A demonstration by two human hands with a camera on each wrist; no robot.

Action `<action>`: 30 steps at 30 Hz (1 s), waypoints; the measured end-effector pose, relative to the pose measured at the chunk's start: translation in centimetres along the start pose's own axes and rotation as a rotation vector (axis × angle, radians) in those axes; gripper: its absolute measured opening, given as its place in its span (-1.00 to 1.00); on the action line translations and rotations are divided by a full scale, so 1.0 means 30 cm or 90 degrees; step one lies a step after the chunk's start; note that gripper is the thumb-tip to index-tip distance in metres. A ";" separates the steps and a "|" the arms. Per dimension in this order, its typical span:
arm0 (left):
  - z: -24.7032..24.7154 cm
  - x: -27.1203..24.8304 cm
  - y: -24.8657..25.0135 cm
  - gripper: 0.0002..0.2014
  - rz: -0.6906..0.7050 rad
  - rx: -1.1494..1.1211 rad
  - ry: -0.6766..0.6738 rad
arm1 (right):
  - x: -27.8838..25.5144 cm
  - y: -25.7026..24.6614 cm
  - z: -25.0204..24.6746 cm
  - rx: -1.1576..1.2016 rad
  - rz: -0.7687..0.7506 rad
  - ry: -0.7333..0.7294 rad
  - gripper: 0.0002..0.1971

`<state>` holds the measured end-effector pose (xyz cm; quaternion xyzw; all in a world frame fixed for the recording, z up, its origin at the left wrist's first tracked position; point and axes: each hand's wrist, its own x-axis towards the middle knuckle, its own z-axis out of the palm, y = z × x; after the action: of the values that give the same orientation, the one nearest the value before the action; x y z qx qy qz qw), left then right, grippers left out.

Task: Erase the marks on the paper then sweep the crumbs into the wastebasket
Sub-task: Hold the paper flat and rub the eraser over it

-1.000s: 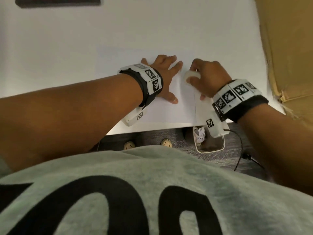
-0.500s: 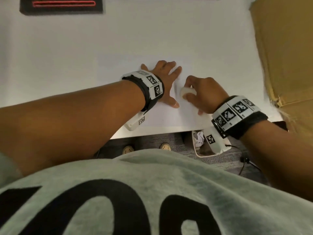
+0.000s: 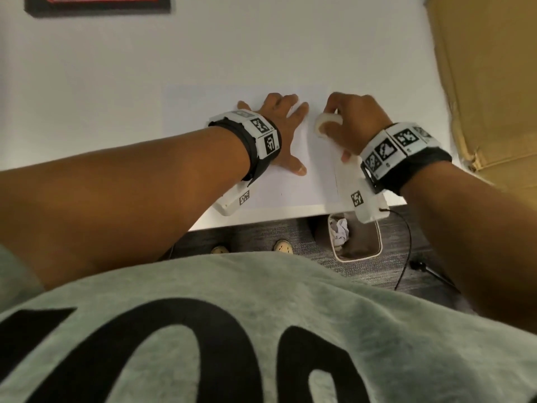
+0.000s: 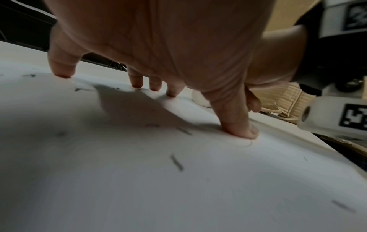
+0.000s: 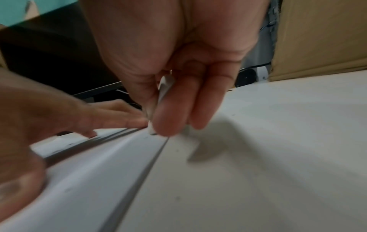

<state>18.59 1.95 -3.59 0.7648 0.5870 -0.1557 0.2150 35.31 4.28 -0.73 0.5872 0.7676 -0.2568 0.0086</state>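
Note:
A white sheet of paper (image 3: 284,187) lies at the near edge of the white table (image 3: 116,97). My left hand (image 3: 286,112) presses flat on it with spread fingers. The left wrist view shows dark eraser crumbs (image 4: 176,162) scattered over the paper (image 4: 139,180). To the right, my right hand (image 3: 357,120) pinches a rounded white eraser (image 3: 327,123) and holds its lower end against the sheet near the right edge. In the right wrist view the eraser (image 5: 161,94) sits between thumb and fingers. A white wastebasket (image 3: 357,257) stands on the floor below the table edge, under my right wrist.
A cardboard box (image 3: 494,82) borders the table on the right. A black object with a red stripe (image 3: 98,4) lies at the far left. The wastebasket holds crumpled paper (image 3: 340,231). A black cable (image 3: 406,242) runs over the grey floor beside it.
My right hand drew the eraser toward me across the paper, then pushed it back away. The left hand stayed pressed on the sheet.

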 end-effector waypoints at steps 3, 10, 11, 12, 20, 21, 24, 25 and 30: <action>0.002 -0.003 -0.003 0.22 0.000 -0.003 0.001 | -0.058 0.001 0.039 -0.004 -0.002 -0.063 -0.92; 0.009 -0.023 0.000 0.12 0.009 -0.009 -0.009 | 0.028 -0.004 -0.003 -0.035 0.001 -0.023 -0.91; 0.018 -0.028 -0.002 0.08 0.021 -0.001 -0.013 | 0.040 -0.001 -0.005 -0.044 -0.004 -0.028 -0.91; 0.024 -0.031 -0.005 0.04 0.028 0.012 -0.014 | 0.050 0.002 -0.006 -0.047 -0.005 -0.031 -0.91; -0.026 -0.007 -0.046 0.06 0.041 0.091 0.012 | 0.011 -0.017 0.003 -0.024 0.005 0.006 -0.88; -0.023 -0.005 -0.047 0.07 0.039 0.089 0.011 | -0.022 -0.015 0.024 -0.034 -0.005 -0.011 -0.87; -0.016 0.000 -0.041 0.11 0.045 0.079 -0.002 | -0.084 -0.019 0.055 -0.041 -0.023 -0.072 -0.92; -0.017 -0.001 -0.037 0.12 0.051 0.070 -0.010 | -0.069 -0.023 0.050 -0.044 -0.021 -0.067 -0.92; -0.031 0.003 -0.027 0.08 0.073 0.072 -0.011 | -0.003 -0.026 0.013 -0.020 0.026 -0.009 -0.87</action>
<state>17.82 2.68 -2.95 0.8066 0.5309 -0.1826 0.1846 34.51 3.89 -0.74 0.6008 0.7592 -0.2486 0.0288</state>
